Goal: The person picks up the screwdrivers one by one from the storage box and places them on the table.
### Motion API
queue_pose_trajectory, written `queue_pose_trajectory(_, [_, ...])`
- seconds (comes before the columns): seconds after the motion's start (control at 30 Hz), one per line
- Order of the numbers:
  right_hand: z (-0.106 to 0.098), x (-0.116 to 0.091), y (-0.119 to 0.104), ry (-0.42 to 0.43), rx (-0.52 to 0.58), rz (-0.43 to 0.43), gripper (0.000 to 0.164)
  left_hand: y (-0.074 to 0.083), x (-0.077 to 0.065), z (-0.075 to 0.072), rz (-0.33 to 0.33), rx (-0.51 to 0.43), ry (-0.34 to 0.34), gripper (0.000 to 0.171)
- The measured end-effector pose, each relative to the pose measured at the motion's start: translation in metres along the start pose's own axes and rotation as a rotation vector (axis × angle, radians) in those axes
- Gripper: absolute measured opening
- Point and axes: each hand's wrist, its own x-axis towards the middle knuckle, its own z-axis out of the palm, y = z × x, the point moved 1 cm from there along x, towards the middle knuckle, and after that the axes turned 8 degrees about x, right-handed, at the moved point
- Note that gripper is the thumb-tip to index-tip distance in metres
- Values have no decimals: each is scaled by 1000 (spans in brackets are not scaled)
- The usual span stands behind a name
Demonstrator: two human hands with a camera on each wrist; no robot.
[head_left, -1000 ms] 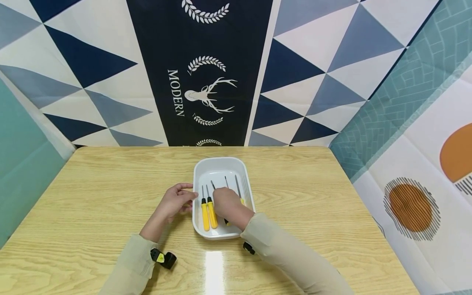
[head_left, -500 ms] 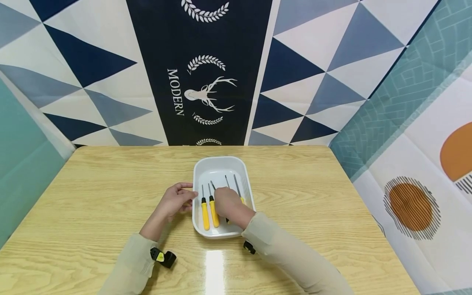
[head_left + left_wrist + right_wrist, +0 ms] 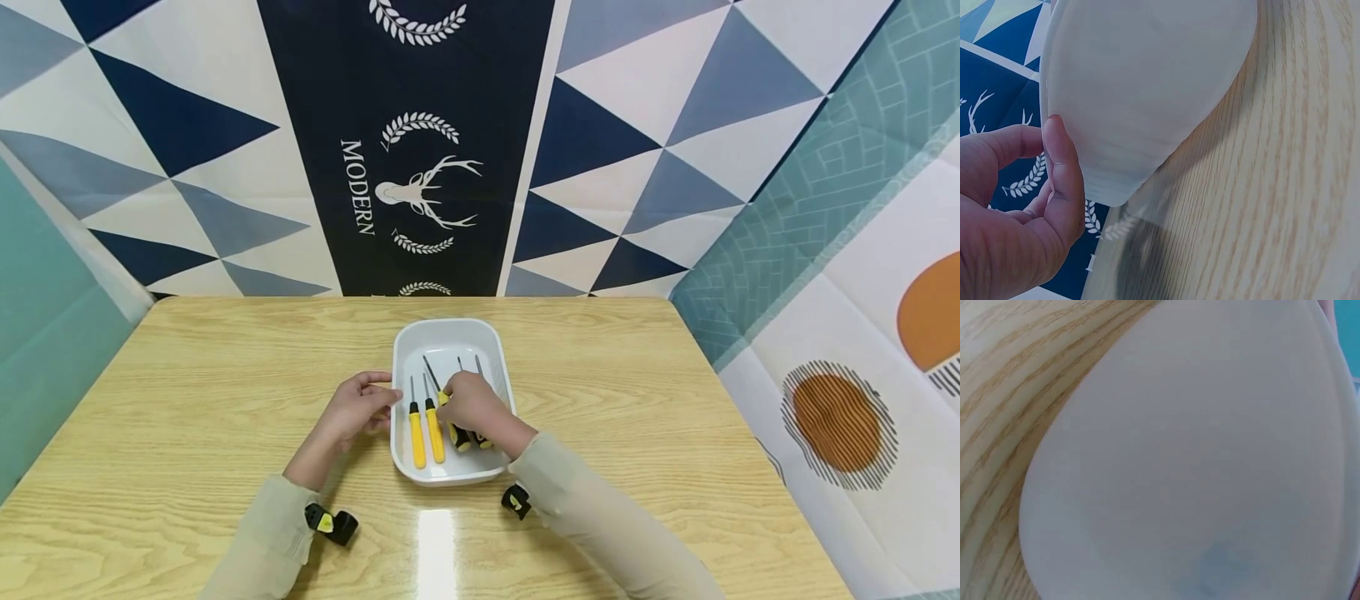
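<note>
A white plastic tray [image 3: 442, 337] on the wooden table holds several screwdrivers. My left hand [image 3: 362, 407] grips its left rim; the left wrist view shows that hand [image 3: 1029, 206] with fingers on the tray's edge [image 3: 1135, 94]. Inside the tray, my right hand [image 3: 476, 406] pinches a yellow-and-black screwdriver [image 3: 458, 437] near the top of its handle, the shaft slanting to the upper left. Two slim yellow screwdrivers [image 3: 417, 439] lie side by side left of it. Farther right, another screwdriver [image 3: 482, 440] is partly covered by the hand. The right wrist view has mostly the tray's outer wall [image 3: 1191, 444].
The wooden table [image 3: 247, 358] extends on both sides of the tray. Patterned cloth [image 3: 420, 150] hangs behind its far edge, with more cloth [image 3: 832, 417] on the right. Black wrist cameras [image 3: 341, 527] sit on both sleeves.
The second slim screwdriver has shifted slightly right. My right hand has moved a little right, and the screwdriver under it has shifted, its tip farther up and left and its handle now showing.
</note>
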Motion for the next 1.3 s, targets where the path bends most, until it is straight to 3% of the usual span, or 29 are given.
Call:
queue_pose_trajectory(0.13, [-2, 1, 3, -13, 53, 5, 38, -1, 0, 0, 3, -1, -1, 46])
queue_pose_trajectory(0.8, [-11, 6, 15, -82, 416, 174, 28, -1, 0, 0, 10, 5, -9, 44])
queue_pose_trajectory(1.3, [-15, 3, 14, -115, 600, 151, 34, -1, 1, -2, -10, 13, -21, 45])
